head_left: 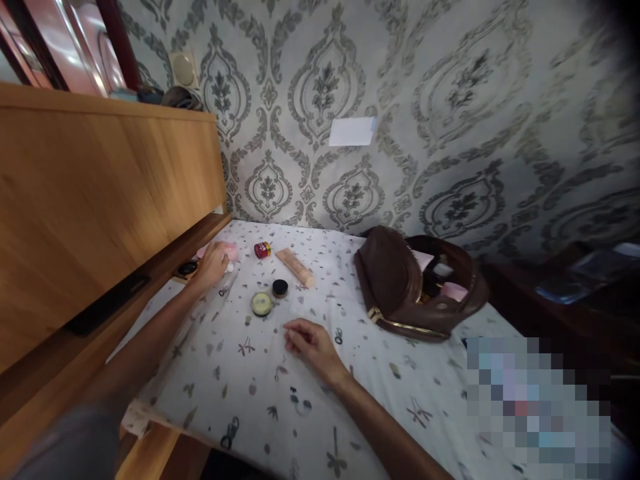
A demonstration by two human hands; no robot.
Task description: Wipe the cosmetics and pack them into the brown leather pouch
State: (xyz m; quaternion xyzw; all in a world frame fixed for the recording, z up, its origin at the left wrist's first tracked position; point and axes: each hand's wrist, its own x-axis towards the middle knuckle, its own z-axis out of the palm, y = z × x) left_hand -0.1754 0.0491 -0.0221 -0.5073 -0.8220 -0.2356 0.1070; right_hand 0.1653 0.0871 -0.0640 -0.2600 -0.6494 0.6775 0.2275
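Observation:
At the back left of the table, my left hand [213, 261] is closed over a pink item [231, 250], whose exact kind I cannot make out. A small white piece [230, 267] lies by its fingers. My right hand [314, 347] is low over the cloth with loosely bent fingers and nothing visible in them. Beyond it are an open round jar [261, 304] with pale yellow-green contents and a black lid [280, 288]. A peach squeeze tube [296, 268] lies farther back, and a small red jar [261, 250] with a gold band rests on its side.
An unzipped brown cosmetic bag [387, 280] full of items sits at the right. Left of my left hand is a black round item [188, 269] on a tan base. A wooden cabinet [110, 167] borders the left side; a patterned wall [320, 80] stands behind.

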